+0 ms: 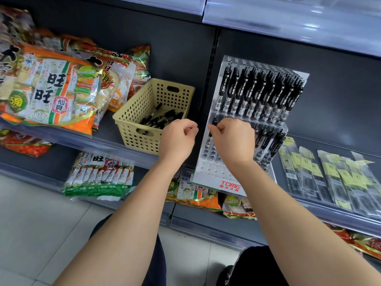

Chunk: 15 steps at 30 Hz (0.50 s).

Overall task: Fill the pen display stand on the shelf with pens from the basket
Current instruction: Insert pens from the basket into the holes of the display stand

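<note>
Right hand [233, 139] pinching 1 black pen [210, 136] at the left edge of the display stand [214, 173], lower tier, left hand [177, 137] fingers curled, empty, beside the beige basket [125, 120], loose pens [162, 120] inside

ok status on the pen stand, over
Right hand pinching a pen at the stand's lower tier, left end. Left hand curled, empty, by the basket. Lower tier part filled, pens in basket. Nothing in the way.

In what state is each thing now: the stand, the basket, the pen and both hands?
Pen display stand: upper tier full, lower tier partly filled.
Basket: upright, several pens inside.
Pen: pinched by right hand at the lower tier's left end.
Left hand: fingers curled, holding nothing visible.
</note>
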### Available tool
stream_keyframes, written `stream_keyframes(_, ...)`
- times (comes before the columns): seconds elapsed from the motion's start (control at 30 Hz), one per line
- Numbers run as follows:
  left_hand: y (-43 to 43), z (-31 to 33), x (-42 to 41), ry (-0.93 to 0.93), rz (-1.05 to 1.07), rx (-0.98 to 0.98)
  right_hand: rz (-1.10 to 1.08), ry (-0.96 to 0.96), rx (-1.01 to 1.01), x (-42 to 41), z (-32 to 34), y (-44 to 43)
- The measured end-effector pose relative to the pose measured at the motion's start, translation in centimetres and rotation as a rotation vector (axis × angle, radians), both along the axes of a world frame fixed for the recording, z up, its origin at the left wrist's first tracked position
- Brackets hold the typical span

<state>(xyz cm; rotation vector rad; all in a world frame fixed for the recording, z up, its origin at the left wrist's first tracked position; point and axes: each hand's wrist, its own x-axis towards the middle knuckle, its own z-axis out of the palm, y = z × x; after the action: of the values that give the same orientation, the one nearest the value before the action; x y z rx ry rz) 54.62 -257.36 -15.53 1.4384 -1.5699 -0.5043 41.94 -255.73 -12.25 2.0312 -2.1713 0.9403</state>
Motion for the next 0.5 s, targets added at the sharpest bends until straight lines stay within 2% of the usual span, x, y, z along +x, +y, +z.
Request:
stream_keyframes(0.17,0.0,0.0,0.1,-0.002,0.002,-0.003,-0.006,0.1,0.057,0.1,0.0,-0.4)
stream_keyframes(0.33,0.0,0.2,0.2,0.002,0.003,-0.019,0.045,0.095,0.021,0.3,0.1,0.4)
stream_keyframes(0.5,-1.5,2.4,1.6,0.0,0.046,-0.031,0.253,0.046,-0.106,2.5,0.3,-0.3)
